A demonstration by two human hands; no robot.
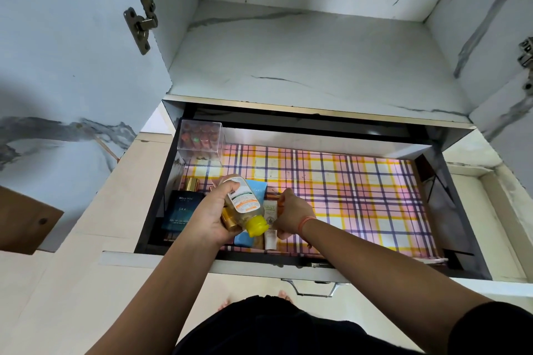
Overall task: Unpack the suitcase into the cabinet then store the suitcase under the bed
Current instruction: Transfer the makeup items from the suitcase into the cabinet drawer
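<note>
The person stands at the cabinet (pixel 317 60) with its doors swung open and the drawer (pixel 259 264) below the shelf pulled out toward them. A pink, yellow and purple checked liner (pixel 360 196) covers the drawer floor.

Both hands are over the near left part of the drawer. The left hand (pixel 215 213) grips a clear bottle (pixel 243 204) of yellowish liquid, tilted, with its yellow cap (pixel 257 225) pointing back at the person. The right hand (pixel 291 213), just beside it, has its fingers curled tight round a small brownish item (pixel 272 196); most of it is hidden, so I cannot tell what it is.

Between the hands a white tube (pixel 270 236) lies on the liner, touching a blue packet (pixel 258 190) under the bottle. A dark blue perfume box (pixel 180 210) stands against the left wall. In the far left corner sits a clear plastic box (pixel 200 135).
</note>
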